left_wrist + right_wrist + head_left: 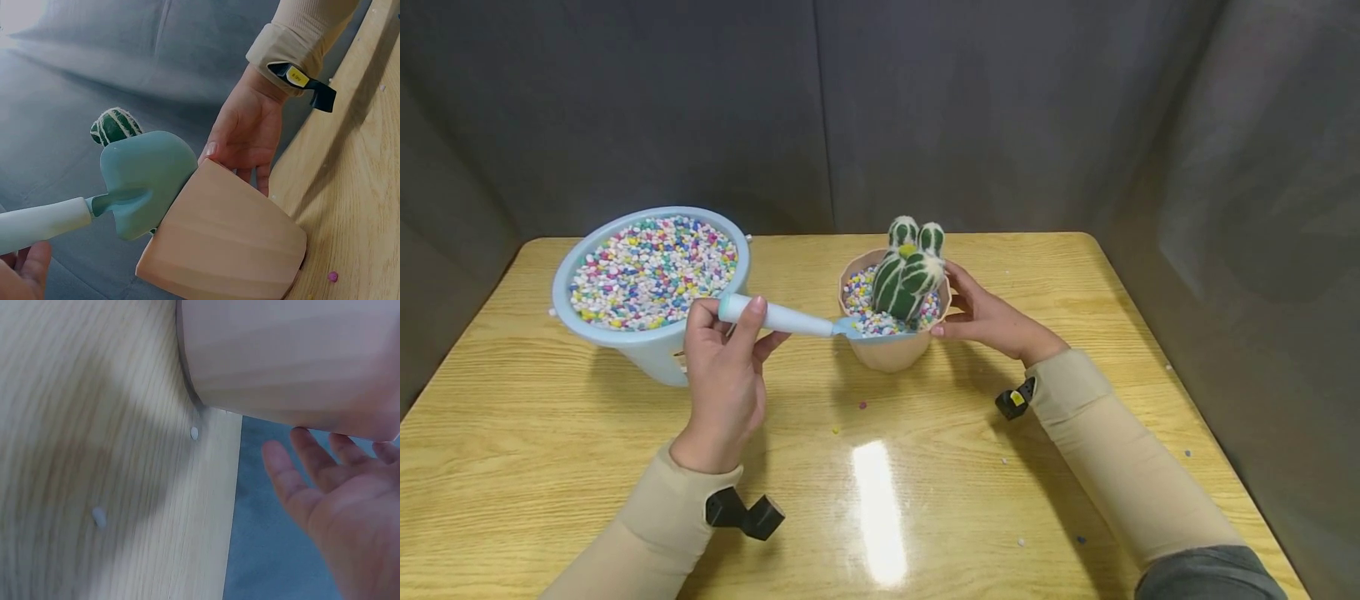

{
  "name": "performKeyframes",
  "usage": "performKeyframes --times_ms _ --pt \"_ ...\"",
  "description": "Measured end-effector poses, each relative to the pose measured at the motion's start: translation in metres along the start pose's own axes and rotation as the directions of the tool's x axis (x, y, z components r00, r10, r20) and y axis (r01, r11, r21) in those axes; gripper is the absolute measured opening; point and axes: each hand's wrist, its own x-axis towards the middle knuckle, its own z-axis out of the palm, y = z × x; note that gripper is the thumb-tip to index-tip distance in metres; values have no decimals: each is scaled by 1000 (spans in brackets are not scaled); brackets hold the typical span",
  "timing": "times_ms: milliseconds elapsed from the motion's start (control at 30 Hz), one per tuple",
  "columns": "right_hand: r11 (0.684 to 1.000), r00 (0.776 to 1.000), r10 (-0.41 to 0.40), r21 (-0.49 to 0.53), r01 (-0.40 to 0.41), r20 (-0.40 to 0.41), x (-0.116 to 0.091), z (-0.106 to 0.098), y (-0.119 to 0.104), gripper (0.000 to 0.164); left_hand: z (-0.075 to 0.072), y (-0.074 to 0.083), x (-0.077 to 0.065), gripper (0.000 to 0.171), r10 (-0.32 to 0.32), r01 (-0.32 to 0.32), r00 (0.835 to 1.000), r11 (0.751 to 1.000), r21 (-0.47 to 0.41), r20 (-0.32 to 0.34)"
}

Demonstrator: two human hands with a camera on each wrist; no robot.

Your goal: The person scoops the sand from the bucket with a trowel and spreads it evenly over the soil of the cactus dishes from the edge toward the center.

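Observation:
My left hand (pixel 724 387) grips the pale handle of a light blue hand trowel (pixel 797 321). The trowel's blade (pixel 147 175) lies over the near rim of a peach flowerpot (pixel 891 354), with multicoloured pebbles (pixel 874 322) on it. Inside the pot, a green cactus with white stripes (pixel 898 283) stands among more pebbles. On the pot's right side my right hand (pixel 1000 325) holds the rim, thumb in front and fingers curving round behind. Its fingers (pixel 315 462) meet the pot wall in the right wrist view.
A light blue bucket (pixel 651 337) full of multicoloured pebbles stands at the left. Several stray pebbles, including a pink pebble (pixel 862 406), lie on the wooden table (pixel 940 492). Dark curtains (pixel 1000 117) enclose the back and sides.

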Motion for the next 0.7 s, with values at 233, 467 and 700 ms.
performKeyframes --times_ms 233,467,700 --pt "1000 1000 -3 -2 3 -1 -1 -1 2 98 0 0 -2 16 -13 13 1000 1000 11 3" --pt "999 998 -25 -47 22 -57 0 7 2 95 0 1 -1 16 -6 6 1000 1000 4 -7" --pt "994 990 -40 -110 25 -137 -1 19 0 92 0 2 -1 16 -5 5 1000 1000 5 -17"
